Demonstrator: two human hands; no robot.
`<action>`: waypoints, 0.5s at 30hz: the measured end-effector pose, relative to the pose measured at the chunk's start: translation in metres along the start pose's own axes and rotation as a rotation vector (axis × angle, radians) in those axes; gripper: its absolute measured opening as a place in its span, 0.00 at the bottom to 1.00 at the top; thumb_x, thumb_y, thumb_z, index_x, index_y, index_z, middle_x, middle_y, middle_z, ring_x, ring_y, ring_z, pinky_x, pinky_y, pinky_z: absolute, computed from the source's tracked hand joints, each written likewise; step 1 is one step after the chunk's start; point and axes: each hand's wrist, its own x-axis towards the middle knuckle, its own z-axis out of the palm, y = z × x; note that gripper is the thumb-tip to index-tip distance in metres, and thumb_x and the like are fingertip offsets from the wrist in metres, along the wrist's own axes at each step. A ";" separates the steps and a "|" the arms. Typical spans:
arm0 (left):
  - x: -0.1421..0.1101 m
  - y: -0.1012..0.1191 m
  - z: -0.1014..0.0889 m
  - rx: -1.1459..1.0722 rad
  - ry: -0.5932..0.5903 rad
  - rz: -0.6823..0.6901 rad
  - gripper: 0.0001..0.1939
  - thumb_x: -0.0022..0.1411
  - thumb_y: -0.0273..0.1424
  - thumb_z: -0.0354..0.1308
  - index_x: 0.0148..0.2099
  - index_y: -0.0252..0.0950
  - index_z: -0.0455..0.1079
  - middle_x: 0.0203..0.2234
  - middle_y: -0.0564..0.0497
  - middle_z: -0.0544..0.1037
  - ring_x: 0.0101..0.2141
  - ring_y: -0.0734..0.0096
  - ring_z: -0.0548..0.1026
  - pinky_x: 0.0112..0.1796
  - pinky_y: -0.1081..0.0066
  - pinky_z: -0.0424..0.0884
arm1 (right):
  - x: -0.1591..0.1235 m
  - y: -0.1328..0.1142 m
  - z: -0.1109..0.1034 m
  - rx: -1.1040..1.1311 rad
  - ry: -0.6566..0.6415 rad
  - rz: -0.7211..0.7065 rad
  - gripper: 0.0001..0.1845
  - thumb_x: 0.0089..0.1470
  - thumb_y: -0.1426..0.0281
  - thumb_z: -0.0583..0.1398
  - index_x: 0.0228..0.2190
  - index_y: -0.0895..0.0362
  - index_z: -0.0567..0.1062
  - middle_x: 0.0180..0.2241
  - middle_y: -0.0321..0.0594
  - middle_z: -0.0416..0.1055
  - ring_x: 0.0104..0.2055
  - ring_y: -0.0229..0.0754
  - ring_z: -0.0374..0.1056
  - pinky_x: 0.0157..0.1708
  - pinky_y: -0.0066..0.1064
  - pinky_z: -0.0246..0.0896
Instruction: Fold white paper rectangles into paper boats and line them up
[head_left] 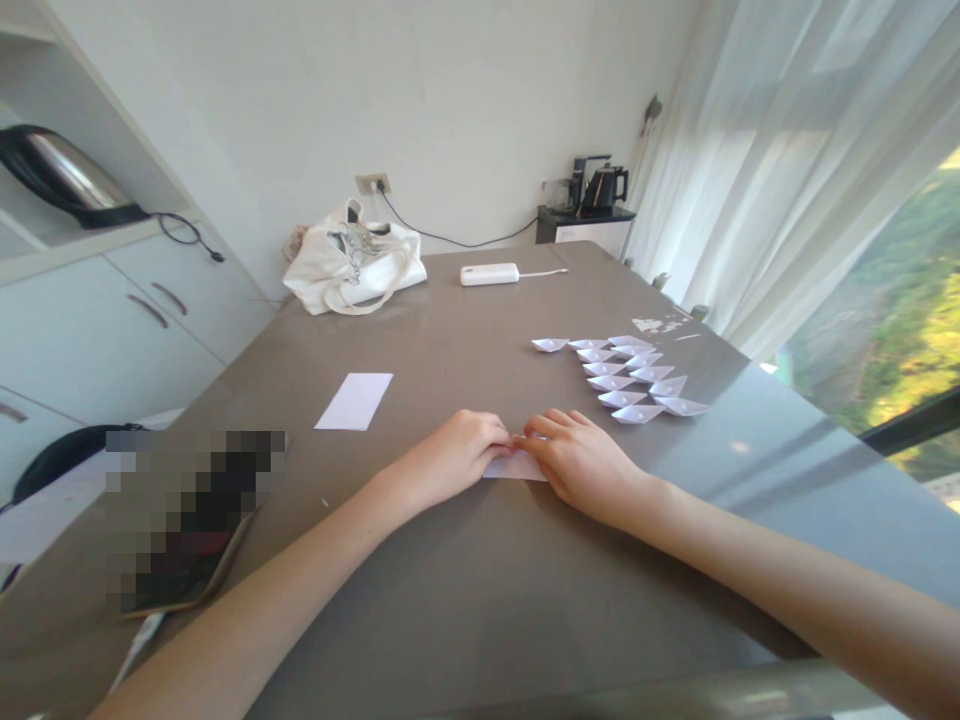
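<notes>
A small white piece of paper [514,467] lies on the table between my hands, its upper part covered by my fingers. My left hand [469,445] grips the paper's left side, fingers closed together. From the right, my right hand [581,455] presses on the paper's other side with its fingers curled over the top edge. The two hands almost meet at the fingertips. Beyond my right hand, several folded white paper boats [626,380] stand grouped in rows. A flat stack of white paper [355,401] rests to the left of my left hand.
A phone or tablet [202,560], partly blurred out, lies at the left with a cable. Farther back on the table [450,345] are a white bag [360,265] and a white power bank [489,275] with a short cable. A black kettle [606,187] stands beyond the far edge.
</notes>
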 end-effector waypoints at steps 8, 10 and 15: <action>0.001 -0.002 0.005 -0.027 0.056 -0.054 0.07 0.61 0.22 0.52 0.39 0.35 0.70 0.31 0.50 0.79 0.34 0.69 0.76 0.37 0.73 0.68 | 0.001 0.001 0.002 0.026 0.021 -0.014 0.17 0.58 0.77 0.50 0.44 0.57 0.74 0.40 0.45 0.70 0.40 0.44 0.62 0.38 0.34 0.50; 0.001 -0.001 0.004 -0.097 0.062 -0.067 0.09 0.61 0.23 0.54 0.45 0.35 0.65 0.31 0.52 0.78 0.34 0.71 0.76 0.36 0.74 0.68 | 0.002 0.002 0.003 0.019 0.032 -0.019 0.17 0.57 0.77 0.50 0.44 0.57 0.74 0.40 0.45 0.70 0.40 0.44 0.62 0.37 0.34 0.49; 0.001 -0.002 -0.001 -0.042 -0.001 -0.051 0.03 0.61 0.25 0.54 0.38 0.36 0.64 0.30 0.53 0.74 0.32 0.72 0.73 0.34 0.74 0.65 | 0.001 0.002 0.004 0.001 0.042 -0.033 0.17 0.56 0.77 0.51 0.43 0.56 0.74 0.38 0.44 0.70 0.40 0.45 0.62 0.36 0.35 0.49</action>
